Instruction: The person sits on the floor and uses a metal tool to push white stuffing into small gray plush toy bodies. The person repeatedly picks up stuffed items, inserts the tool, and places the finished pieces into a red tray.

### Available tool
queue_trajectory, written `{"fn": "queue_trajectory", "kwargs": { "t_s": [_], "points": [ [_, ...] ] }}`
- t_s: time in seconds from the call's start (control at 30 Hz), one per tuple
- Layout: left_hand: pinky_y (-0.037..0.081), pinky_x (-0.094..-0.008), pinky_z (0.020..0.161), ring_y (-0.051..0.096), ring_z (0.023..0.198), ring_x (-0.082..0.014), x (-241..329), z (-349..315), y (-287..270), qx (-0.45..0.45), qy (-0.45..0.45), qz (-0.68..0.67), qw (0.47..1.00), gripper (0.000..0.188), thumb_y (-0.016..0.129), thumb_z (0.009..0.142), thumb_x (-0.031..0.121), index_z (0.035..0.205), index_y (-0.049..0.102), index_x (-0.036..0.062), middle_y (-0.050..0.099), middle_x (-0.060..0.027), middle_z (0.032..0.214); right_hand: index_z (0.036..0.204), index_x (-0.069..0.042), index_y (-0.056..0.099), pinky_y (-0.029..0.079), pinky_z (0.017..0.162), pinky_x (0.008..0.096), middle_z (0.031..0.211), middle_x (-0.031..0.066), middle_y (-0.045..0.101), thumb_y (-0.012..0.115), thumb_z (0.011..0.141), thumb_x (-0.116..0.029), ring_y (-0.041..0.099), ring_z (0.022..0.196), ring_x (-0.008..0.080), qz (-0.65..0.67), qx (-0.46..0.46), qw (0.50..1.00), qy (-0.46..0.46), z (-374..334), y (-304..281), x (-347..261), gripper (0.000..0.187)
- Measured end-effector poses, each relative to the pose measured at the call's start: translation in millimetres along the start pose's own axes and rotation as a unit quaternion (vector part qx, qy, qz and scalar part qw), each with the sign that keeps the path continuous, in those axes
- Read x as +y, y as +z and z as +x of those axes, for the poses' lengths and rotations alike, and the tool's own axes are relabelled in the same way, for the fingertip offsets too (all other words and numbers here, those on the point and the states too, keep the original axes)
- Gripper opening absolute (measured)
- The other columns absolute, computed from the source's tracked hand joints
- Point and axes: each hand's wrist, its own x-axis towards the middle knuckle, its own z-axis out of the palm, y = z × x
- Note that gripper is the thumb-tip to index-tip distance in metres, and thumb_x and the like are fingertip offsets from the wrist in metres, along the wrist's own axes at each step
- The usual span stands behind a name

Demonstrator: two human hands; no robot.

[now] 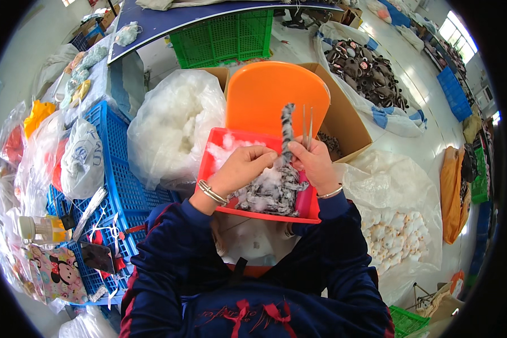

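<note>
The right hand point(314, 163) is clamping a slim black-and-grey striped plush tube point(288, 127) and a pair of silver metal tweezers point(307, 127), both pointing toward the far side. The left hand point(239, 172) is bringing thumb and fingertips together just left of the tube; whether they are pinching anything, I cannot tell. The tube is standing above a red plastic tray point(253, 214), which is holding white fluffy stuffing point(226, 147) and grey striped plush pieces point(279, 194). Beyond, an orange plastic chair back point(276, 93) is rising.
</note>
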Motion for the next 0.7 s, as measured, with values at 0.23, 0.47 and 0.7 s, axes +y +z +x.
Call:
{"fn": "queue_trajectory", "kwargs": {
  "t_s": [0.23, 0.47, 0.7],
  "points": [
    [0.044, -0.0213, 0.059, 0.053, 0.063, -0.0071, 3, 5, 3, -0.024, -0.064, -0.084, 0.994, 0.014, 0.067, 0.089, 0.015, 0.091, 0.066, 0.0019, 0.06, 0.0007, 0.075, 0.096, 0.0, 0.062, 0.037, 0.057, 0.02, 0.073, -0.0036, 0.054, 0.062, 0.094, -0.015, 0.047, 0.064, 0.0031, -0.027, -0.057, 0.998, -0.014, -7, 16, -3, 0.014],
    [0.046, -0.0286, 0.06, 0.052, 0.061, -0.0122, 17, 4, -15, 0.13, 0.035, -0.355, 0.925, 0.01, 0.062, 0.092, 0.011, 0.095, 0.063, 0.0011, 0.057, -0.0025, 0.071, 0.1, -0.001, 0.057, 0.037, 0.057, 0.0229, 0.075, -0.0017, 0.05, 0.058, 0.096, -0.013, 0.043, 0.063, 0.0059, -0.21, -0.029, 0.965, -0.157, -16, 20, 4, 0.013],
    [0.049, -0.0324, 0.066, 0.052, 0.062, -0.0139, 19, 3, -19, 0.145, 0.06, -0.394, 0.905, 0.015, 0.063, 0.094, 0.017, 0.095, 0.062, 0.0019, 0.058, -0.0037, 0.072, 0.097, 0.0, 0.059, 0.042, 0.056, 0.0273, 0.075, 0.0077, 0.055, 0.065, 0.091, -0.009, 0.051, 0.06, 0.014, -0.332, 0.001, 0.913, -0.237, -17, 32, 2, 0.013]
  ]
}}
